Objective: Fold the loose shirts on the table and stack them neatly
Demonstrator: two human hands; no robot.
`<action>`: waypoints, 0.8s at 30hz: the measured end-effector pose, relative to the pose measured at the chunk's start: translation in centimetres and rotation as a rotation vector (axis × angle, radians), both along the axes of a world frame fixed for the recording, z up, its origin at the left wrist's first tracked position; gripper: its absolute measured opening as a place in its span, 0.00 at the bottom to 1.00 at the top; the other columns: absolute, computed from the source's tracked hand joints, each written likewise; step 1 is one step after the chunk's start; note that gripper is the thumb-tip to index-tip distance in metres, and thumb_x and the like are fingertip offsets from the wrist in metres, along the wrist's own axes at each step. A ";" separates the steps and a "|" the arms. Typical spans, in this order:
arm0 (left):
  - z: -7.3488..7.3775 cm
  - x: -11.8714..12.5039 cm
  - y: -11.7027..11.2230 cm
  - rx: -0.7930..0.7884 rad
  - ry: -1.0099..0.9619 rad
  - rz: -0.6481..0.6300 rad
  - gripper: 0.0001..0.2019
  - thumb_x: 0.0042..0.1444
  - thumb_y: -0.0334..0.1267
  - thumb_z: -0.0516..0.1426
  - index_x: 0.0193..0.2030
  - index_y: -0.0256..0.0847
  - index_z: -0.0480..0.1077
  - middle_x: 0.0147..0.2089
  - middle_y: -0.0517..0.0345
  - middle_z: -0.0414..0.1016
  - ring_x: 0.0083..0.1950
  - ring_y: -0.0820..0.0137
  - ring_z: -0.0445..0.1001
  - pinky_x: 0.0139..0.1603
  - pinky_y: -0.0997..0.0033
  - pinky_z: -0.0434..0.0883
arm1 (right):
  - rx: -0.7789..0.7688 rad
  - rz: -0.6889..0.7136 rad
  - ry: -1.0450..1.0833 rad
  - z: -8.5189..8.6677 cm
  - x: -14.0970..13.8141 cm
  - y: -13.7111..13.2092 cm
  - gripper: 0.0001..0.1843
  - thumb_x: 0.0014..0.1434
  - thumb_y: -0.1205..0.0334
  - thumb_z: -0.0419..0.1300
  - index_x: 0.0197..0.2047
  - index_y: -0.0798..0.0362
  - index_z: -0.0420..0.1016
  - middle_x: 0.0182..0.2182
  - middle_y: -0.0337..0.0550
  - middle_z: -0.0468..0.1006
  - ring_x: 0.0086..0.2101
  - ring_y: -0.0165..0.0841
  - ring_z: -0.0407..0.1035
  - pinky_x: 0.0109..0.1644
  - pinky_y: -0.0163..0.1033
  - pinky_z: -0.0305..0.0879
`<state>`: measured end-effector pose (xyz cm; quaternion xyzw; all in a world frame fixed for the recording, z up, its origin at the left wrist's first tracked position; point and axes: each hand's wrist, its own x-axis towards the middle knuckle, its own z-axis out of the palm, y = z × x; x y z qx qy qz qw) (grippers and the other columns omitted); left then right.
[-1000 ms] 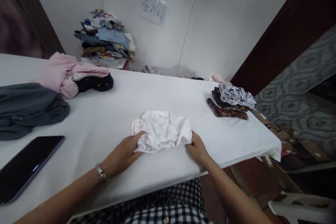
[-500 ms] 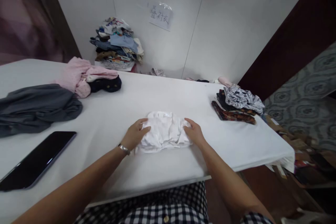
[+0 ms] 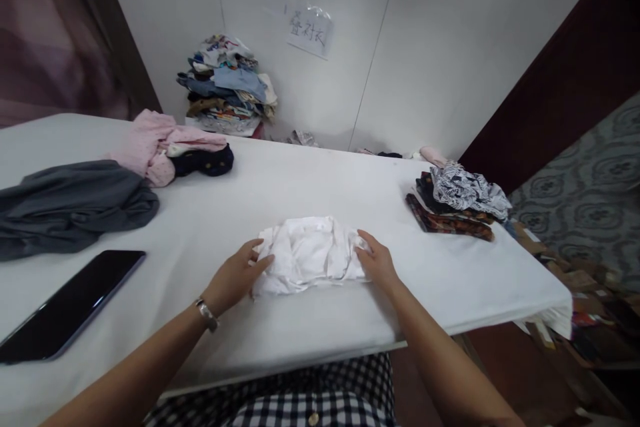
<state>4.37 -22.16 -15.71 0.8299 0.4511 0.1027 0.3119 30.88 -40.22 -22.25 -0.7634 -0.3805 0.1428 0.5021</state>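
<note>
A white shirt (image 3: 307, 255), gathered into a rumpled, folded bundle, lies on the white-covered table (image 3: 305, 327) right in front of me. My left hand (image 3: 239, 275) is at its left end, thumb on top and fingers round the edge, with a silver bracelet on the wrist. On the opposite end, my right hand (image 3: 376, 259) pinches the cloth between thumb and fingers. The fingertips of both hands are partly hidden by the fabric.
To the left lie a black phone (image 3: 73, 303), a dark grey garment (image 3: 75, 207) and a pink garment (image 3: 150, 140) beside a dark one. A folded pile (image 3: 450, 207) sits at the right. Behind the table rises a tall clothes stack (image 3: 225, 90); a paper sign (image 3: 309, 32) hangs on the wall.
My left hand has moved left and slightly towards me, and the shirt's left end now reaches further out. The right hand stays at the right end, nearly unmoved.
</note>
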 end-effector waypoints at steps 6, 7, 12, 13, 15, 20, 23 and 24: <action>-0.3 -0.4 -0.4 0.365 -0.064 -0.071 0.28 0.58 0.53 0.50 0.58 0.35 0.62 0.57 0.41 0.68 0.52 0.58 0.71 0.51 0.58 0.69 | -0.119 0.057 -0.170 -1.2 1.6 0.1 0.30 0.52 0.57 0.60 0.60 0.53 0.68 0.57 0.50 0.70 0.57 0.44 0.61 0.64 0.51 0.52; -0.5 -0.5 -0.7 0.447 -0.113 -0.138 0.26 0.58 0.51 0.50 0.57 0.36 0.64 0.58 0.42 0.68 0.56 0.57 0.69 0.55 0.57 0.67 | -0.105 0.023 -0.157 -1.2 1.7 -0.2 0.33 0.53 0.56 0.60 0.61 0.54 0.66 0.58 0.50 0.68 0.58 0.44 0.60 0.63 0.51 0.52; -1.8 -0.2 -3.8 0.592 -0.067 -0.671 0.20 0.59 0.43 0.54 0.58 0.44 0.65 0.60 0.49 0.68 0.61 0.57 0.63 0.61 0.51 0.61 | 0.112 -0.219 0.089 0.6 -0.5 -3.1 0.26 0.54 0.49 0.59 0.54 0.52 0.72 0.50 0.51 0.75 0.48 0.42 0.68 0.48 0.46 0.67; -1.8 0.2 -4.3 0.598 -0.038 -0.736 0.20 0.59 0.40 0.54 0.58 0.43 0.65 0.61 0.49 0.67 0.62 0.57 0.63 0.61 0.51 0.61 | 0.146 -0.204 0.176 1.2 -1.6 -3.8 0.23 0.54 0.48 0.59 0.49 0.51 0.74 0.45 0.50 0.78 0.44 0.41 0.71 0.43 0.44 0.69; -1.6 1.2 -5.1 0.607 0.007 -0.766 0.20 0.58 0.34 0.53 0.58 0.42 0.65 0.59 0.49 0.69 0.59 0.57 0.65 0.59 0.51 0.62 | 0.169 -0.103 0.392 2.2 -4.2 -5.0 0.20 0.52 0.46 0.61 0.42 0.51 0.76 0.34 0.47 0.79 0.34 0.37 0.72 0.36 0.42 0.69; 0.9 3.4 -4.9 0.513 0.087 -0.680 0.18 0.54 0.28 0.49 0.48 0.41 0.73 0.46 0.49 0.78 0.47 0.60 0.73 0.49 0.57 0.70 | 0.051 0.111 1.050 4.2 -10.0 -5.7 0.28 0.42 0.46 0.70 0.43 0.53 0.72 0.31 0.45 0.78 0.28 0.34 0.73 0.31 0.41 0.70; 2.4 3.6 -5.0 0.490 0.009 -0.595 0.17 0.55 0.32 0.48 0.46 0.43 0.74 0.44 0.50 0.79 0.47 0.60 0.75 0.49 0.59 0.71 | 0.113 0.154 1.293 5.4 -11.0 -4.4 0.35 0.36 0.44 0.73 0.44 0.52 0.69 0.37 0.47 0.78 0.35 0.37 0.74 0.36 0.45 0.72; 2.6 3.5 -5.1 0.495 -0.036 -0.572 0.17 0.55 0.34 0.48 0.46 0.44 0.74 0.43 0.51 0.79 0.47 0.60 0.75 0.50 0.59 0.71 | 0.155 0.179 1.334 5.7 -11.1 -3.6 0.35 0.34 0.43 0.74 0.42 0.53 0.70 0.38 0.47 0.77 0.37 0.38 0.74 0.37 0.46 0.72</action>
